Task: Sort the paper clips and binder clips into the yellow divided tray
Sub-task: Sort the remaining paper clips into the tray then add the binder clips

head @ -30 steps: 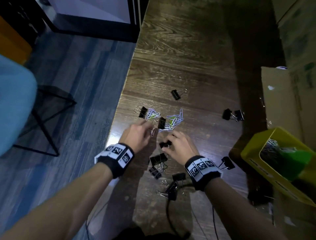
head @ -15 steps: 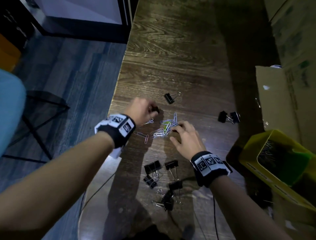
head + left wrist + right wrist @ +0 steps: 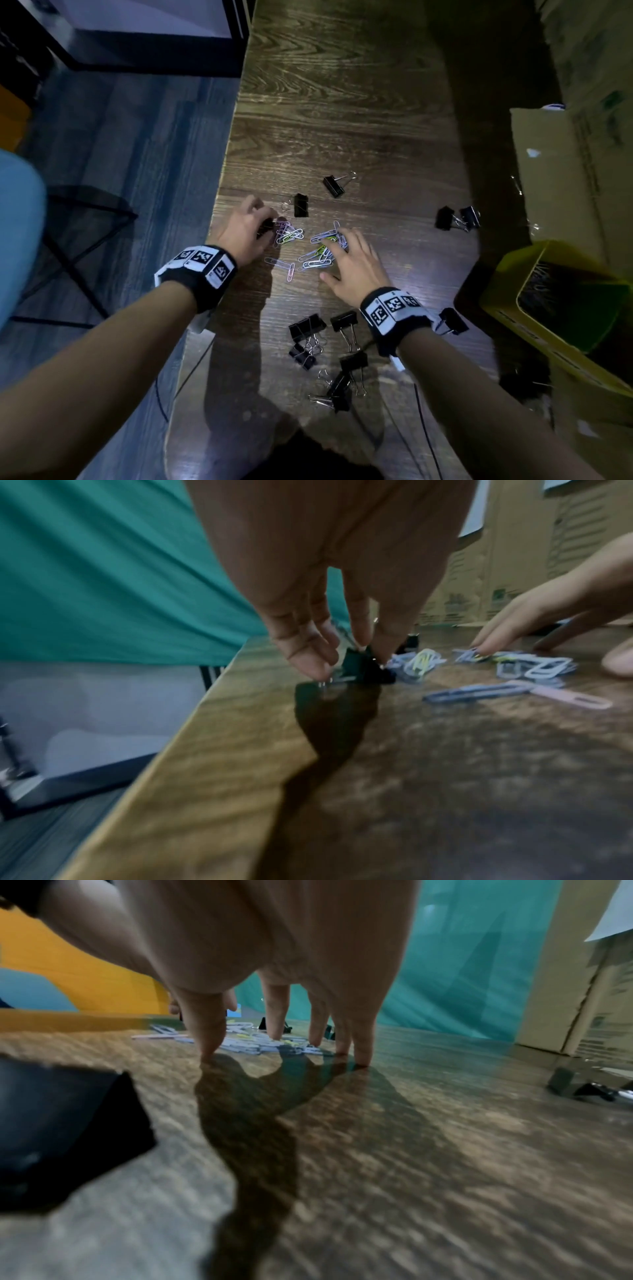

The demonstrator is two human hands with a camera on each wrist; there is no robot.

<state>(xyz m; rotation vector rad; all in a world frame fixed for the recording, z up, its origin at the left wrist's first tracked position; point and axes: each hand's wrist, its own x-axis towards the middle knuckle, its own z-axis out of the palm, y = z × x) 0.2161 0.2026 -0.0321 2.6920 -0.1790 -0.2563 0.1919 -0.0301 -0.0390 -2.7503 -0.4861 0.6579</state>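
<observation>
Coloured paper clips (image 3: 320, 251) lie in a loose pile on the wooden table (image 3: 342, 102), with black binder clips (image 3: 310, 330) scattered round it. My left hand (image 3: 269, 224) pinches a black binder clip (image 3: 363, 666) at the pile's left end, low on the table. Spread straight fingers of my right hand (image 3: 337, 255) rest on the right part of the pile (image 3: 246, 1045); the fingertips touch the wood. The yellow divided tray (image 3: 507, 294) stands tilted at the right edge, with a green divider inside and dark contents.
Single binder clips (image 3: 334, 185) lie beyond the pile, and a pair (image 3: 455, 217) lies to the right. More sit near my right wrist (image 3: 452, 320) and towards me (image 3: 344, 380). A cardboard box (image 3: 565, 178) stands behind the tray. The table's left edge drops to the floor.
My right hand left the near binder clips and moved forward onto the paper clip pile. My left hand reached forward and took hold of a binder clip at the pile's left end.
</observation>
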